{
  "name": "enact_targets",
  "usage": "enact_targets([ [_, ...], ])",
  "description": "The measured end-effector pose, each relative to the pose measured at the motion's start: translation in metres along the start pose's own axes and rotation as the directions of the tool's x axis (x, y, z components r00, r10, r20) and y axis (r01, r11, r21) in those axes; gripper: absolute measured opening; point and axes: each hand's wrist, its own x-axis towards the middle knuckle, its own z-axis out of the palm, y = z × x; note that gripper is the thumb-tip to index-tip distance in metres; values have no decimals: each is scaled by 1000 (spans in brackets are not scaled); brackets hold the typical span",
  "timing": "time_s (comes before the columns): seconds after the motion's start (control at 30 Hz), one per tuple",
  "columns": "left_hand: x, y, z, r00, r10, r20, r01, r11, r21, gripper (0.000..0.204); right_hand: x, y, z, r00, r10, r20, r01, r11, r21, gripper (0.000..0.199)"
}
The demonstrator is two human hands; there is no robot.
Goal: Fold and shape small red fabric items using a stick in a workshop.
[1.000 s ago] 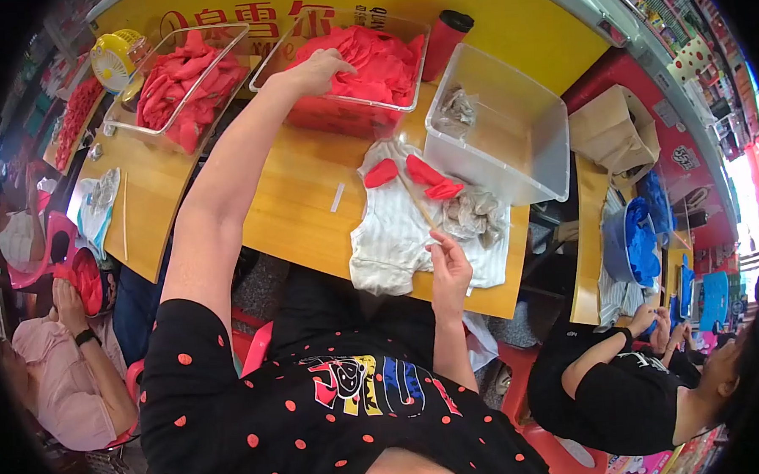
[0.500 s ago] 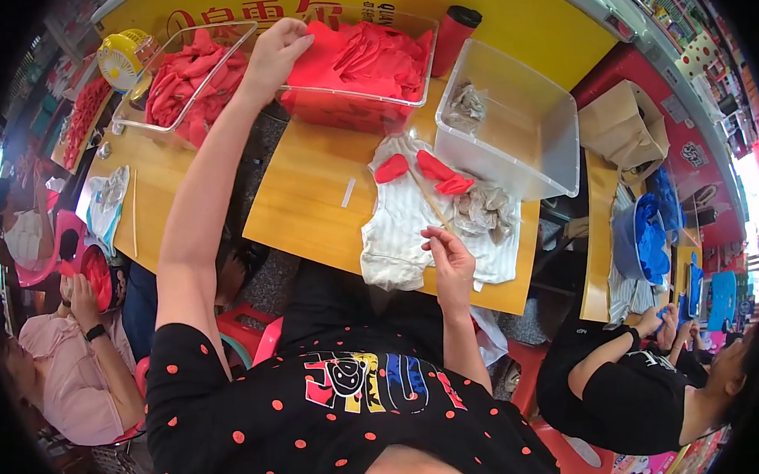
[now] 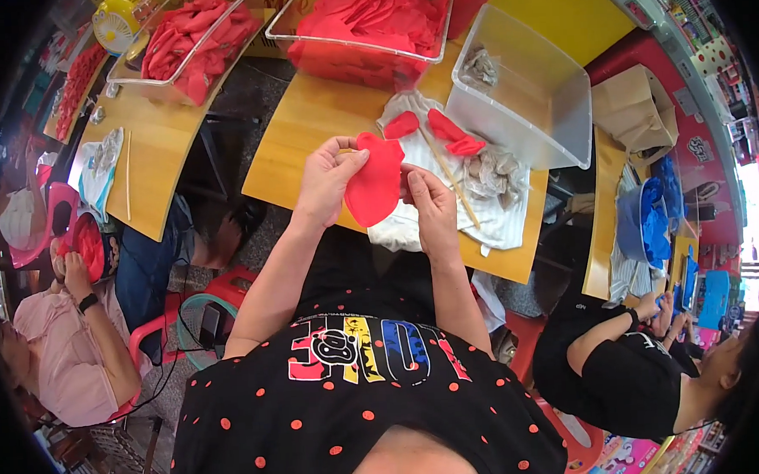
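Yellow wooden table [image 3: 307,134] carries white cloth [image 3: 497,219], clear bins [image 3: 551,102].

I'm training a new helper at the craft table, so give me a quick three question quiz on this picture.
1. True or false: both hands hold the red fabric piece.
2. Which is nearly empty? A) the clear bin on the right B) the clear tray of red pieces
3. What lies under the thin wooden stick?

Key: 1 true, the left hand and right hand pinch its edges. 2 A. 3 A white cloth.
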Motion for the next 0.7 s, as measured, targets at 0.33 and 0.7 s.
enact_targets([
  [0.33,-19,-6,0,985,-167,50,167,986,-1,24,-8,1,-25,990,126,-59,-103,950,296,7],
  [0.7,-40,-5,2,828,465,313,-515,414,751,43,-10,8,-34,930,356,91,-348,778,523,8],
])
